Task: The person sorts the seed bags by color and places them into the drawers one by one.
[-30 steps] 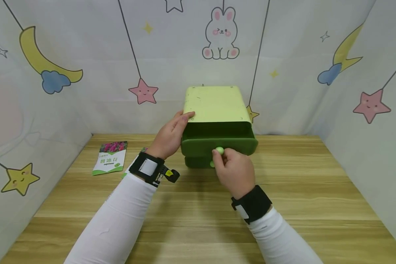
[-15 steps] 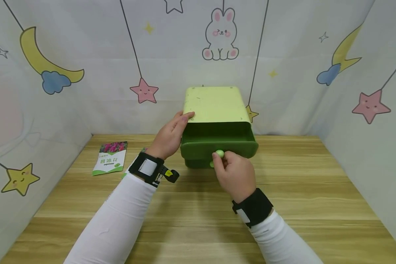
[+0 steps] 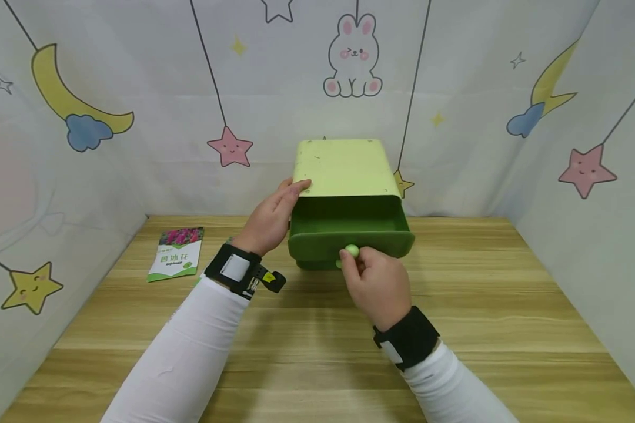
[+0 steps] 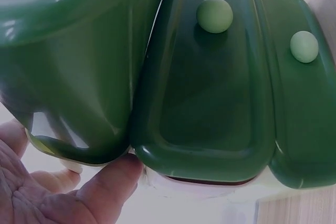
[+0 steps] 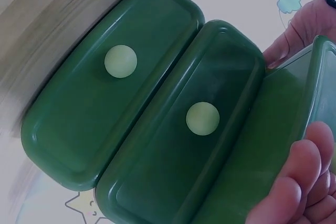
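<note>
A small cabinet [image 3: 346,167] with a pale yellow shell and green drawers stands at the back middle of the table. Its top drawer [image 3: 312,245] is pulled partway out, and the visible inside is bare green. My right hand [image 3: 378,285] pinches the round light-green knob [image 3: 352,251] of that drawer. My left hand [image 3: 268,220] rests against the cabinet's left side, fingertips on the top's front left corner. In the left wrist view, the middle drawer [image 4: 210,93] and bottom drawer [image 4: 299,114] sit pushed in. The right wrist view shows the extended drawer's underside [image 5: 252,124].
A seed packet [image 3: 176,255] with pink flowers lies on the wooden table [image 3: 317,358], left of the cabinet. Another packet shows only slivers behind my left wrist. A white printed cloth [image 3: 275,111] hangs closely behind the cabinet.
My right hand has drawn the top drawer a little further toward me, and more of its inside shows. My left hand has kept its place on the cabinet.
</note>
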A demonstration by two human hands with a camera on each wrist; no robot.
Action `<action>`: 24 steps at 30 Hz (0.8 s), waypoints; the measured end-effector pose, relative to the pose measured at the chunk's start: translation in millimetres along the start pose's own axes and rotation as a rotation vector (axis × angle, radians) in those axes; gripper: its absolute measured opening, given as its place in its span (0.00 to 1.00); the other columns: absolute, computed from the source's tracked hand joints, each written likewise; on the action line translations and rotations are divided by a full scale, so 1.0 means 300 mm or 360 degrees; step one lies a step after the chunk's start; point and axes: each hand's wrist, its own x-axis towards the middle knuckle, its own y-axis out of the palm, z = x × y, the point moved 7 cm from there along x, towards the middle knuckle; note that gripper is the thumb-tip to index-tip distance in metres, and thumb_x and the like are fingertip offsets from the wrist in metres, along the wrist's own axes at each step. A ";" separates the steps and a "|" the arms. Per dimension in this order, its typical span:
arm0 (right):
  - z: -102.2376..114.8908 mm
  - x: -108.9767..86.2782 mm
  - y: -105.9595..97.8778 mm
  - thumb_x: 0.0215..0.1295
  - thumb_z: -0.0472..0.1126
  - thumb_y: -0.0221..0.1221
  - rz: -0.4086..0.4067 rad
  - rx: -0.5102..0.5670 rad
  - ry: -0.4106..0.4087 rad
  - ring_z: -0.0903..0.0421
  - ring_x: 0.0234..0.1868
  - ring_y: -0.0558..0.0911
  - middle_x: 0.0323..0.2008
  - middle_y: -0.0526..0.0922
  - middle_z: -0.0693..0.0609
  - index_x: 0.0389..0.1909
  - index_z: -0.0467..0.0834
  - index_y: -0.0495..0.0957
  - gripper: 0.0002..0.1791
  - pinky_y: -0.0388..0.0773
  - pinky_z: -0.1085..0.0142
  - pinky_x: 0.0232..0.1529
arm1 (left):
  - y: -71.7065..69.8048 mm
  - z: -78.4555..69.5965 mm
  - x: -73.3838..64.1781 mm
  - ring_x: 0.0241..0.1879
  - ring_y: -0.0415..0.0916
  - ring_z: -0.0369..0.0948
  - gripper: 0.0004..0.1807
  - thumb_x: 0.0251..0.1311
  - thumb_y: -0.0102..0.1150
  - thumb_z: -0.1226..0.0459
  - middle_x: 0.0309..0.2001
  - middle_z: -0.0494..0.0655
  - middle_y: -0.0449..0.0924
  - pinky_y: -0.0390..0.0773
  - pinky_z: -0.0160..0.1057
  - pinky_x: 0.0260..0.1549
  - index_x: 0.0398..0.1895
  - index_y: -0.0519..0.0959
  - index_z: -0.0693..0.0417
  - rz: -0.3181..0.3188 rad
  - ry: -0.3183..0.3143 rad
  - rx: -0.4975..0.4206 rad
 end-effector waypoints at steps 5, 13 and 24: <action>0.001 -0.006 -0.002 0.68 0.53 0.51 0.0003 -0.0006 -0.0010 0.65 0.08 0.60 0.07 0.64 0.60 0.07 0.51 0.63 0.28 0.57 0.67 0.06 | 0.001 0.001 0.000 0.67 0.38 0.33 0.31 0.72 0.22 0.42 0.73 0.49 0.42 0.48 0.47 0.65 0.69 0.63 0.42 0.0006 -0.0002 -0.0012; 0.009 -0.014 -0.009 0.67 0.52 0.51 0.0011 0.0007 -0.0022 0.67 0.08 0.60 0.07 0.63 0.61 0.07 0.52 0.63 0.27 0.56 0.67 0.06 | 0.002 0.001 0.002 0.67 0.38 0.33 0.31 0.72 0.22 0.42 0.73 0.49 0.42 0.48 0.47 0.65 0.69 0.63 0.42 0.0004 0.0002 -0.0008; 0.017 -0.030 -0.018 0.67 0.51 0.52 0.0015 0.0016 -0.0040 0.67 0.08 0.58 0.07 0.62 0.61 0.07 0.52 0.62 0.27 0.54 0.68 0.05 | 0.002 -0.003 0.000 0.67 0.39 0.32 0.30 0.72 0.22 0.42 0.73 0.48 0.43 0.48 0.46 0.65 0.69 0.63 0.41 -0.0001 -0.0004 -0.0007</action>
